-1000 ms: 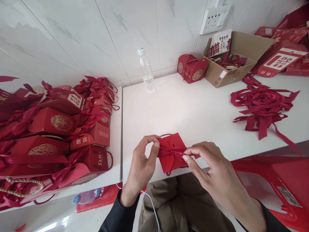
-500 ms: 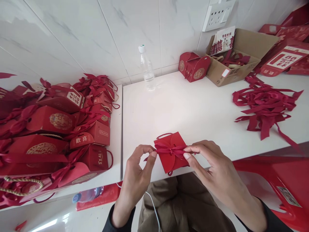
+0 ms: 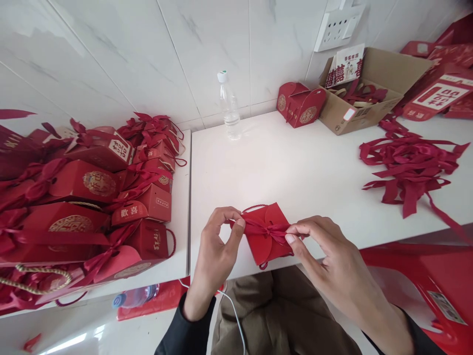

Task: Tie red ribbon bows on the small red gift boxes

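Observation:
A small red gift box (image 3: 263, 247) with a cord handle sits at the table's front edge. Across its top runs a dark red ribbon (image 3: 269, 230), knotted in a bow at the middle. My left hand (image 3: 222, 241) pinches the ribbon between thumb and finger at the box's left side. On the right side, my right hand (image 3: 320, 245) is closed in a pinch on the other part of the ribbon. The ribbon is stretched between both hands.
Several finished-looking red boxes with ribbons (image 3: 98, 185) fill the left table. A plastic bottle (image 3: 231, 116), a red box (image 3: 301, 104) and a cardboard carton (image 3: 360, 111) stand along the wall. Loose ribbons (image 3: 410, 158) lie at right, above a red stool (image 3: 424, 276).
My left hand has risen slightly, lifting its side of the ribbon. My right hand stays pinched on the other side. The camera view has shifted a little.

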Available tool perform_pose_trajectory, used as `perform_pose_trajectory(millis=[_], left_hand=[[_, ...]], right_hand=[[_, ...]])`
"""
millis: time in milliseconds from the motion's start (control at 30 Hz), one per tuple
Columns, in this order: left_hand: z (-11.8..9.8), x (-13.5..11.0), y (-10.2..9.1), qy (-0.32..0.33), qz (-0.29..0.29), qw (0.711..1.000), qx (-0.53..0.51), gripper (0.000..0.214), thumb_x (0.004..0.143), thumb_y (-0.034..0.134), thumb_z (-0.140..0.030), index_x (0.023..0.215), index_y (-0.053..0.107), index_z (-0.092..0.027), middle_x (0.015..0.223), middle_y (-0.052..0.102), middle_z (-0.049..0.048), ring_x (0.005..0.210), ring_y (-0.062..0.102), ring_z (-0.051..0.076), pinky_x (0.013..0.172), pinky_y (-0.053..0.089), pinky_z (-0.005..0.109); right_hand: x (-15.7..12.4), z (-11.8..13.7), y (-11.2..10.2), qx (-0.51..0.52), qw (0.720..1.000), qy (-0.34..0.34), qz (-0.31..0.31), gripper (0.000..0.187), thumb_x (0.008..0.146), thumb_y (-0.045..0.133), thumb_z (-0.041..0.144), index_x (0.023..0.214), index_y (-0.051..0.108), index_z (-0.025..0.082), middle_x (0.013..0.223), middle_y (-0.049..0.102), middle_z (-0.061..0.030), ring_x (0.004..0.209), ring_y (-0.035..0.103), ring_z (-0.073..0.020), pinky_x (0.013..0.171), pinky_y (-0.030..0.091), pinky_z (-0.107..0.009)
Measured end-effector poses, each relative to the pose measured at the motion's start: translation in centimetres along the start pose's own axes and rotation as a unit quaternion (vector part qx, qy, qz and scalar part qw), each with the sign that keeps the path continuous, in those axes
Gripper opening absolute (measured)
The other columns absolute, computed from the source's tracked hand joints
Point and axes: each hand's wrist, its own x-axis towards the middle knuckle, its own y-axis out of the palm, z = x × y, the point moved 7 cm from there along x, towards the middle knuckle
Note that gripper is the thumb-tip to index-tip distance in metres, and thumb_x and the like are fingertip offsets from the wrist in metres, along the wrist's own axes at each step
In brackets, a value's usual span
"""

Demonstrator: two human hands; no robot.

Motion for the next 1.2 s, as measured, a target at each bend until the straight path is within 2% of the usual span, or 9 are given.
perform_pose_trajectory(millis=[133, 300, 567, 633, 733, 800, 900, 1033, 1200], left_hand=[[0.8, -0.5, -0.2, -0.044, -0.008, 0.999, -0.022, 0.016, 0.100, 0.055, -0.034, 0.091, 0.062, -0.023, 0.105, 0.067, 0.0032, 0.093, 0.060, 0.017, 0.087, 0.045, 0.032], [0.6, -1.0, -0.7, -0.018, -0.033, 0.999, 0.004, 0.016, 0.101, 0.055, -0.036, 0.092, 0.060, -0.023, 0.106, 0.065, 0.0031, 0.101, 0.060, 0.019, 0.090, 0.044, 0.031], [0.6, -1.2, -1.2, -0.028, -0.076, 0.996, 0.024, 0.021, 0.102, 0.053, -0.040, 0.093, 0.060, -0.023, 0.103, 0.065, 0.0039, 0.100, 0.060, 0.020, 0.087, 0.045, 0.032], [0.7, -1.2, -1.0, -0.025, -0.057, 0.998, 0.005, 0.020, 0.102, 0.053, -0.040, 0.094, 0.060, -0.022, 0.104, 0.065, 0.0045, 0.101, 0.061, 0.020, 0.088, 0.046, 0.033], [0.5, -1.6, -1.3, -0.001, -0.068, 0.997, -0.037, 0.016, 0.102, 0.054, -0.038, 0.110, 0.058, -0.025, 0.119, 0.064, 0.0067, 0.114, 0.061, 0.022, 0.097, 0.047, 0.037], [-0.1, -1.9, -1.5, 0.021, -0.078, 0.996, -0.024, 0.021, 0.102, 0.054, -0.035, 0.122, 0.055, -0.027, 0.132, 0.060, 0.0083, 0.125, 0.057, 0.023, 0.105, 0.045, 0.041], [-1.1, -2.1, -0.2, 0.061, -0.010, 0.997, 0.054, 0.034, 0.099, 0.060, -0.032, 0.132, 0.051, -0.029, 0.143, 0.052, 0.0093, 0.138, 0.048, 0.027, 0.114, 0.039, 0.046], [-0.7, -1.8, 1.8, 0.057, 0.039, 0.992, 0.106, 0.049, 0.096, 0.062, -0.031, 0.141, 0.043, -0.028, 0.144, 0.051, 0.0114, 0.138, 0.047, 0.029, 0.112, 0.042, 0.049], [0.8, -1.5, 2.2, 0.008, 0.053, 0.994, 0.090, 0.050, 0.097, 0.061, -0.035, 0.143, 0.042, -0.028, 0.147, 0.051, 0.0116, 0.138, 0.048, 0.029, 0.112, 0.043, 0.051]], right_hand=[[-0.2, -0.2, -0.1, -0.006, 1.000, -0.004, 0.007, 0.009, 0.108, 0.050, 0.032, 0.102, 0.056, 0.030, 0.097, 0.063, -0.0007, 0.091, 0.058, -0.0227, 0.079, 0.052, -0.036], [-0.1, -0.3, -0.2, -0.001, 1.000, 0.004, 0.001, 0.010, 0.108, 0.050, 0.033, 0.100, 0.056, 0.029, 0.097, 0.063, -0.0019, 0.091, 0.057, -0.0229, 0.079, 0.052, -0.036], [0.1, -0.4, -0.3, -0.007, 1.000, 0.025, 0.001, 0.017, 0.108, 0.049, 0.039, 0.098, 0.057, 0.029, 0.095, 0.063, -0.0034, 0.090, 0.058, -0.0241, 0.073, 0.054, -0.035], [0.1, -0.4, -0.4, -0.001, 0.999, 0.032, -0.001, 0.019, 0.107, 0.049, 0.041, 0.097, 0.058, 0.029, 0.095, 0.064, -0.0037, 0.090, 0.060, -0.0241, 0.069, 0.054, -0.033], [0.2, -0.8, -0.7, 0.012, 0.998, 0.055, -0.010, 0.019, 0.107, 0.049, 0.044, 0.102, 0.061, 0.030, 0.102, 0.067, -0.0042, 0.095, 0.063, -0.0238, 0.058, 0.051, -0.029], [0.4, -1.0, -1.1, 0.012, 0.998, 0.057, -0.024, 0.021, 0.108, 0.047, 0.043, 0.115, 0.063, 0.031, 0.112, 0.068, -0.0049, 0.102, 0.064, -0.0245, 0.061, 0.054, -0.030], [0.9, -1.0, -1.1, -0.004, 0.999, 0.038, -0.012, 0.025, 0.107, 0.048, 0.042, 0.125, 0.063, 0.031, 0.120, 0.068, -0.0062, 0.113, 0.062, -0.0266, 0.072, 0.059, -0.034], [1.2, -2.0, -1.2, 0.004, 0.998, 0.063, 0.013, 0.021, 0.103, 0.054, 0.045, 0.100, 0.066, 0.029, 0.105, 0.069, -0.0056, 0.095, 0.067, -0.0243, 0.051, 0.053, -0.027], [1.0, -3.5, -3.6, -0.026, 0.991, 0.115, -0.063, 0.026, 0.099, 0.057, 0.052, 0.103, 0.066, 0.028, 0.102, 0.072, -0.0063, 0.087, 0.069, -0.0253, 0.044, 0.045, -0.028]])
